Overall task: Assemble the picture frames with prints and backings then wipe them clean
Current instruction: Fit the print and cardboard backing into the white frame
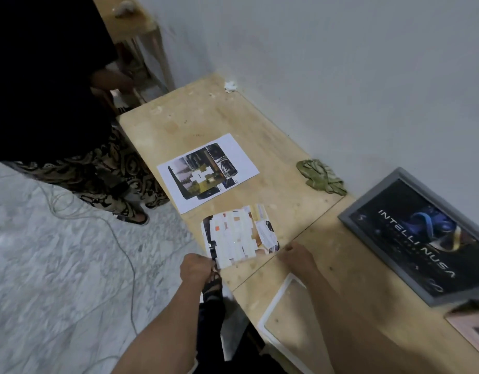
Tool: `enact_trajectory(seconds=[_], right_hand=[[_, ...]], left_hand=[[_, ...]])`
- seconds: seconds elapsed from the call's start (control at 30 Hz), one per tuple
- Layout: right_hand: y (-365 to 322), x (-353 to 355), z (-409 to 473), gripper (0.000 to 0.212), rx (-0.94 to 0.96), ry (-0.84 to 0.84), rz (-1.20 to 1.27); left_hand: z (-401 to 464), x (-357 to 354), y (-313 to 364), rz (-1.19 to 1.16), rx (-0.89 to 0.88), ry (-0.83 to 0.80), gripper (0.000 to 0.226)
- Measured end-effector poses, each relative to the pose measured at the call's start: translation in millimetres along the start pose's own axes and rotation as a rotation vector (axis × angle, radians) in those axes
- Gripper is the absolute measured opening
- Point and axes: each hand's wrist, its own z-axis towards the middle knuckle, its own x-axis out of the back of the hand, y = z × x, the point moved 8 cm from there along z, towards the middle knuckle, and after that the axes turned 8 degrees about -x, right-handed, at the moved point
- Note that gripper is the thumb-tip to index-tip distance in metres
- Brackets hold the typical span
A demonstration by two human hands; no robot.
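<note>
both hands on a print at the table's front edge

left hand point(196, 268) pinches the near-left corner of the print point(239, 234), fingers curled. right hand point(297, 256) rests fingertips at its near-right corner; grip cannot be told. white frame point(280, 295) lies beside, grey frame point(419, 236) toward the wall edge of the table point(260, 125).

Looks like a bare, makeshift workshop or craft room rather than a home or office. Rough plywood benches point(260, 136) pushed against a plain grey wall point(341, 63), tops unfinished and stained, flecked with white blobs. Pale marble-patterned floor point(57, 265) with a loose cable point(125, 255) trailing across. Further raw-timber table point(133, 25) at the back. On the bench: loose prints point(206, 171), a crumpled green rag point(320, 177), a grey frame point(421, 236), a white frame point(278, 300).
</note>
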Motion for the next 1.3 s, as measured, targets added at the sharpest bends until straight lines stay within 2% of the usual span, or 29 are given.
enact_trajectory(seconds=[0.03, 0.13, 0.17, 0.27, 0.3, 0.37, 0.5, 0.53, 0.6, 0.67, 0.73, 0.8, 0.87, 0.93, 1.1, 1.3], right_hand=[[2, 1, -4, 0.005, 0.001, -0.001, 0.018], [10, 7, -12, 0.033, -0.001, 0.006, 0.100], [12, 9, -11, 0.033, -0.018, -0.009, 0.123], [26, 11, -12, 0.007, -0.097, -0.090, 0.166], [30, 13, -14, 0.013, -0.127, -0.106, 0.217], [43, 19, -22, 0.018, -0.213, -0.147, 0.422], [69, 35, -40, 0.020, -0.218, -0.184, 0.732], [81, 39, -44, 0.027, -0.212, -0.167, 0.797], [104, 48, -50, 0.032, -0.195, -0.133, 0.841], [127, 56, -57, 0.020, -0.155, -0.057, 0.794], [161, 57, -63, 0.015, -0.206, 0.004, 0.817], [189, 55, -75, 0.020, -0.263, 0.023, 0.853], [213, 51, -88, 0.023, -0.307, 0.046, 0.873], [235, 45, -103, 0.016, -0.353, 0.068, 0.910], [275, 20, -119, 0.017, -0.458, 0.124, 0.917], [284, 3, -121, 0.013, -0.512, 0.120, 0.863]], left_hand=[[-8, 0, 2, -0.022, -0.002, -0.003, 0.022], [-70, 9, 30, -0.194, -0.019, -0.051, 0.008], [-80, 9, 34, -0.251, -0.026, -0.095, 0.006], [-100, 8, 34, -0.334, -0.053, -0.238, 0.002], [-104, 8, 32, -0.337, -0.054, -0.275, 0.003], [-107, 6, 27, -0.298, -0.047, -0.324, 0.008], [-121, -14, 33, -0.233, -0.065, -0.427, 0.007], [-125, -21, 37, -0.220, -0.076, -0.438, 0.007], [-131, -37, 42, -0.209, -0.081, -0.464, 0.008], [-138, -54, 44, -0.165, -0.084, -0.524, 0.015], [-147, -74, 45, -0.087, -0.093, -0.610, 0.016], [-156, -91, 46, -0.023, -0.108, -0.657, 0.014], [-161, -103, 49, 0.061, -0.159, -0.635, 0.015], [-164, -112, 53, 0.125, -0.212, -0.585, 0.012], [-178, -131, 46, 0.246, -0.232, -0.568, 0.017], [-181, -125, 38, 0.357, -0.250, -0.567, 0.015]])
